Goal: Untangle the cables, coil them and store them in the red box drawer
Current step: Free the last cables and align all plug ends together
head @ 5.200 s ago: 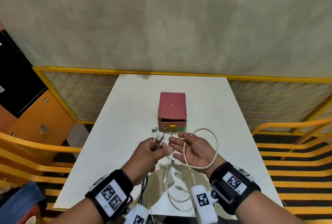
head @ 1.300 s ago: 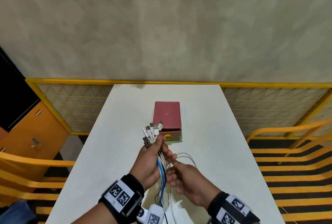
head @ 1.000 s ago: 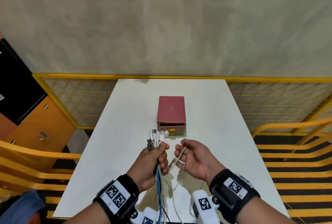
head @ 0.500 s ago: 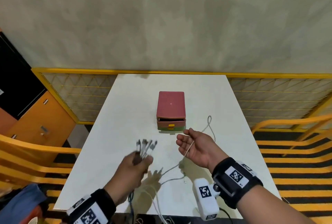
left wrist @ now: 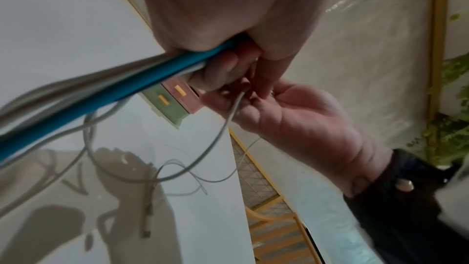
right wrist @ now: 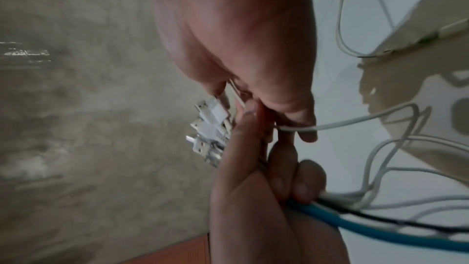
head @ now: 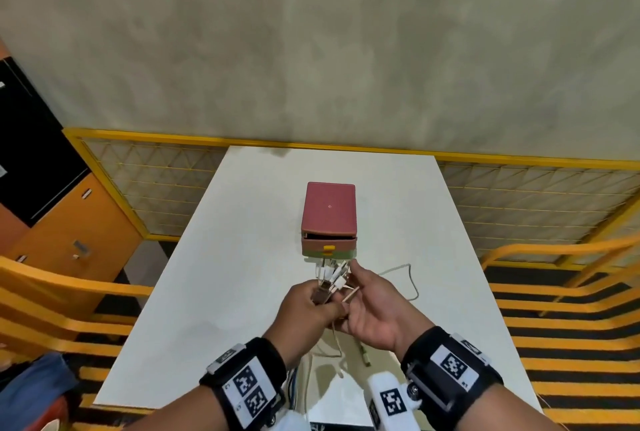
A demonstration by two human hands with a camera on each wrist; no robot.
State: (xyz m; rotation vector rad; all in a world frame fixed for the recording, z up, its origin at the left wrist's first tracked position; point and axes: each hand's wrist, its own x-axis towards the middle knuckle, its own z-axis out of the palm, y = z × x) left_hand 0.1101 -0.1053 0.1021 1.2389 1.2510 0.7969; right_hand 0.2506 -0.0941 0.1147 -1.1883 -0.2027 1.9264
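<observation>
White and blue cables are bunched in the left hand, whose fingers curl tightly round them just below the cluster of plugs — the plug ends fan out above the fist, pointing toward the red box. From the left wrist view a thick blue cable and several pale ones leave the underside of the fist and run down toward the white table. The right hand is pressed against the left, palm turned up, and pinches one thin white cable between thumb and fingers right beside the bundle. That cable trails off the hand and loops loosely over the table to the right. Another loose end with a small connector lies on the table near the right wrist, and more slack hangs over the near table edge between the two forearms.

The red box stands in the middle of the table, beyond the hands; its top drawer with a yellow handle is slightly out, showing a dark gap beneath the lid, and a green drawer sits beneath it. Both hands hover just in front of the drawer fronts — no cable is inside yet.
</observation>
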